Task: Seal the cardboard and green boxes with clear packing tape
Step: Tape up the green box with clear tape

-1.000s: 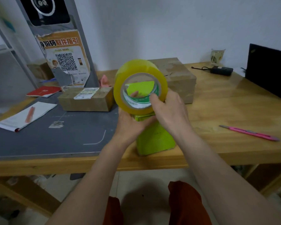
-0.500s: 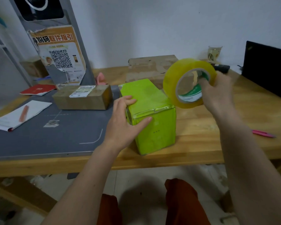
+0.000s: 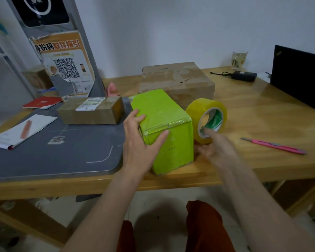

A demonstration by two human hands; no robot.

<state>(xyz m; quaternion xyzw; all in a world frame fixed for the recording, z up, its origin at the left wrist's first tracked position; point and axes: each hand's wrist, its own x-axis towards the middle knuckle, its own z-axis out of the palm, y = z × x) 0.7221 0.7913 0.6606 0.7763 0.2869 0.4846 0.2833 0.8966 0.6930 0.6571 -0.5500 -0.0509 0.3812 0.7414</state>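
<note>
I am looking down at the wooden table (image 3: 253, 113), where the green box (image 3: 164, 124) is sitting near the front edge, its left corner overlapping the grey mat (image 3: 62, 151). My left hand (image 3: 138, 142) is resting against the box's near left corner, fingers spread and nearly straight over the left side, thumb lying across the taped front edge; it is pressing rather than clasping. At about three o'clock from the box, just beside it, the tape roll (image 3: 205, 120) is standing on its edge on the table. My right hand (image 3: 215, 148) is sitting at the roll's near side with one finger reaching into the core; the hand is blurred, so I cannot tell whether it is actually gripping the roll or only touching it. At twelve o'clock from the green box, close behind it, the large cardboard box (image 3: 176, 79) is lying flat with worn patches on its top. At ten o'clock, the small cardboard box (image 3: 91, 111) with a white label is lying on the mat. A pink utility knife (image 3: 273, 145) is lying at three o'clock, well apart from the roll. Farther back at one o'clock I am seeing a black adapter (image 3: 244, 75) and a glass (image 3: 240, 59), and at nine o'clock a notepad (image 3: 22, 130).
</note>
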